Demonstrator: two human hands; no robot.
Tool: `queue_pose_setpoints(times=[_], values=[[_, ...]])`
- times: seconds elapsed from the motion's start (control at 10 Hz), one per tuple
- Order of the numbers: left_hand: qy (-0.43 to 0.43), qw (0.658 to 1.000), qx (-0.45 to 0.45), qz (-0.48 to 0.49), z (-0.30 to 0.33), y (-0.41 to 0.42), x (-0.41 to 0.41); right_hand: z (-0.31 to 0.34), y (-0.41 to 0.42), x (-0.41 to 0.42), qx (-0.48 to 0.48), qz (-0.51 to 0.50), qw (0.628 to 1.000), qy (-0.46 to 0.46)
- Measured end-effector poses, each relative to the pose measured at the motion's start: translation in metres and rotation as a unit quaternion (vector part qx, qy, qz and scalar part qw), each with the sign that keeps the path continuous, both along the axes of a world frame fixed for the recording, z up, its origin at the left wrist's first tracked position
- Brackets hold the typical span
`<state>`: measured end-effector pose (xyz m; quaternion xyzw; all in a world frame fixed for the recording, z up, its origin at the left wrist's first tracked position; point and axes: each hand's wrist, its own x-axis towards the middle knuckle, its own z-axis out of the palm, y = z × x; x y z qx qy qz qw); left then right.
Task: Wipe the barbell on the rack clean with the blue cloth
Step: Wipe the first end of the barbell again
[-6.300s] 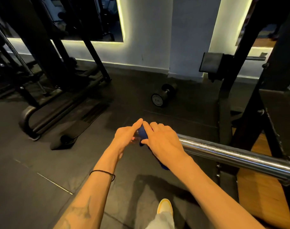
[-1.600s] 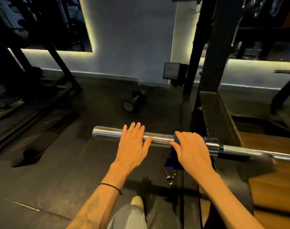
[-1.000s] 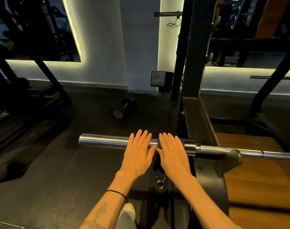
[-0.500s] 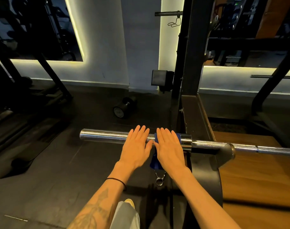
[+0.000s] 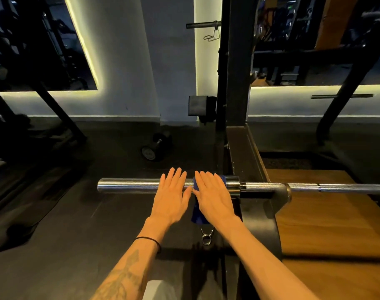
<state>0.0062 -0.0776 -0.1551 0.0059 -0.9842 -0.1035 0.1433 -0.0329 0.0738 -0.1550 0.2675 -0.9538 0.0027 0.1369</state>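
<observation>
Both hands lie flat on the barbell (image 5: 128,188), which runs left to right: right hand (image 5: 214,197) pressing the blue cloth (image 5: 197,215), left hand (image 5: 170,198) bare beside it.

Both forearms reach forward side by side; the left hand (image 5: 170,197) and the right hand (image 5: 214,197) lie flat, palms down, fingers straight, thumbs nearly touching.

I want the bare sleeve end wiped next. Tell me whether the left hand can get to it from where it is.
Probably yes. The left hand lies flat on the barbell, and the sleeve runs bare to its end with nothing on it. But the blue cloth sits under the right hand.
</observation>
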Motion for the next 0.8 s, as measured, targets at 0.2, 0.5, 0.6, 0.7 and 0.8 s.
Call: queue_pose_setpoints(times=[0.2, 0.5, 0.6, 0.7, 0.8], values=[[0.019, 1.000, 0.007, 0.003, -0.007, 0.000, -0.002, -0.002, 0.000, 0.000, -0.010, 0.000, 1.000, 0.005], [0.036, 0.999, 0.003, 0.026, -0.008, 0.003, -0.013, 0.008, -0.004, -0.008, -0.060, 0.014, 0.998, -0.001], [0.003, 1.000, -0.013, 0.018, -0.005, -0.002, -0.014, 0.018, -0.004, -0.010, -0.039, 0.006, 0.998, -0.041], [-0.059, 0.998, -0.012, 0.010, 0.016, -0.008, -0.020, 0.043, -0.010, -0.016, 0.023, 0.002, 0.993, -0.119], [-0.113, 0.993, -0.005, 0.033, 0.043, -0.014, -0.018, 0.069, -0.018, -0.017, 0.050, 0.004, 0.983, -0.179]])
